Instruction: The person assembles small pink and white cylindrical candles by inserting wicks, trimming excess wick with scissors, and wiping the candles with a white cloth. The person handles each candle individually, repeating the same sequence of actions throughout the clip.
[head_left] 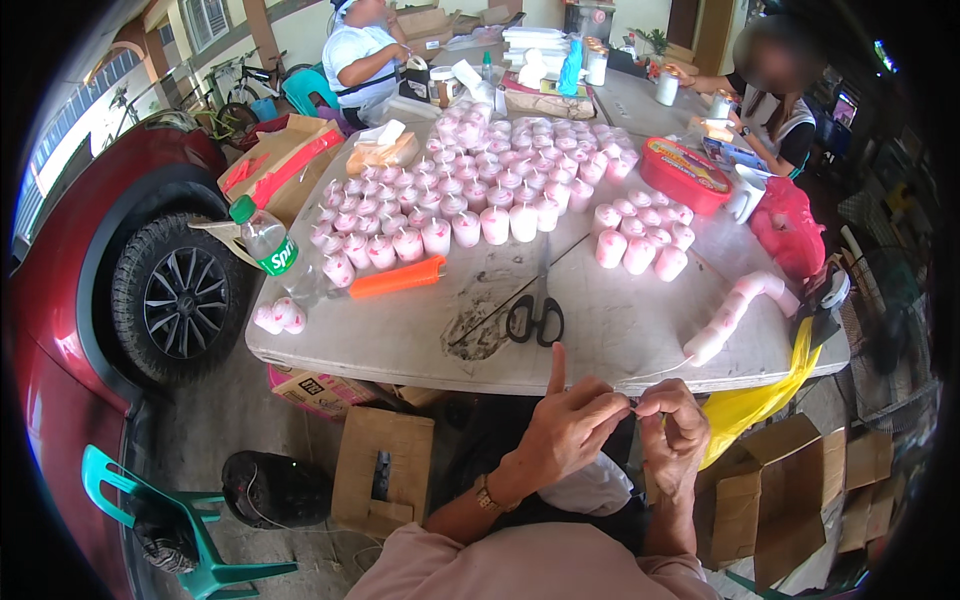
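My left hand (572, 425) and my right hand (675, 428) meet just in front of the table's near edge, fingertips pinched together. The left index finger points up. A thin pale string (655, 375) runs from my fingers to a row of pink-and-white candles (722, 318) lying end to end at the right. Something small and dark shows between the fingertips, too small to name. Beyond my hands lie black-handled scissors (537, 318). Many short candles with wicks (465, 228) stand upright across the table, with a smaller group (640, 240) to their right.
On the table (620, 330) are an orange-handled tool (398, 277), a green-capped bottle (268, 245), a red tub (685, 175) and a white mug (745, 195). A yellow bag (765, 395) hangs at the right edge. Cardboard boxes (382, 465) stand below. Two people sit at the far side.
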